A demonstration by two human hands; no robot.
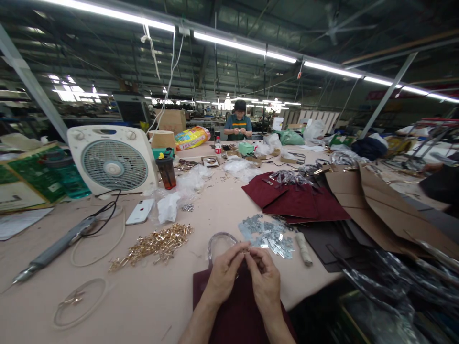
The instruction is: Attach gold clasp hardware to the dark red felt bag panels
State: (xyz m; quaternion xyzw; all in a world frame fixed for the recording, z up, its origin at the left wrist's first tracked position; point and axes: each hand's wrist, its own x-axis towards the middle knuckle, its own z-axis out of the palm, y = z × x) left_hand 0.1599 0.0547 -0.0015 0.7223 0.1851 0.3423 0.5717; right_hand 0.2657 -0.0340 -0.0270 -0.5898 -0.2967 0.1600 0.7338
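My left hand (225, 273) and my right hand (264, 276) meet at their fingertips over a dark red bag piece (236, 313) at the table's near edge. Both pinch a small metal part between thumb and fingers, too small to name. A curved plastic-wrapped handle (219, 239) arches up just beyond my left fingers, joined to the bag piece. A heap of gold metal fittings (156, 244) lies to the left, and a pile of flat silver plates (267, 232) lies to the right.
A white fan (114, 160), a white phone (139, 211), a dark tumbler (167, 170) and an electric screwdriver (53, 249) sit at left. Stacked dark red pieces (297, 198) and brown cardboard (380, 203) lie at right. Another person (239, 125) works at the far end.
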